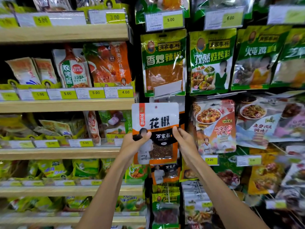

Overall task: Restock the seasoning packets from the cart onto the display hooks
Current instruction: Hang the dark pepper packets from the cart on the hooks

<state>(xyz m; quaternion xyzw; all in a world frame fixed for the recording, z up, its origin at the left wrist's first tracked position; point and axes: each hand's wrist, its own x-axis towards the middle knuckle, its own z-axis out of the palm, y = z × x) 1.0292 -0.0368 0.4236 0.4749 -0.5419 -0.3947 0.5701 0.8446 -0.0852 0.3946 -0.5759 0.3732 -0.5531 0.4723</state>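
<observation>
A white, orange and black seasoning packet [158, 123] with a clear window of peppercorns is held upright in front of the hook display. My left hand [134, 142] grips its left edge, thumb across the front. My right hand [183, 139] grips its right edge. The packet's top hole sits just under a tilted price-tag holder [168, 88] at the end of a display hook. More packets of the same kind [165, 174] hang directly behind and below. The cart is out of view.
Wooden shelves [66, 104] with bagged seasonings and yellow price labels fill the left. Green packets [163, 63] hang on hooks above, with other sauce packets [216, 126] to the right. Hook rods and price tags [249, 160] stick out on the right side.
</observation>
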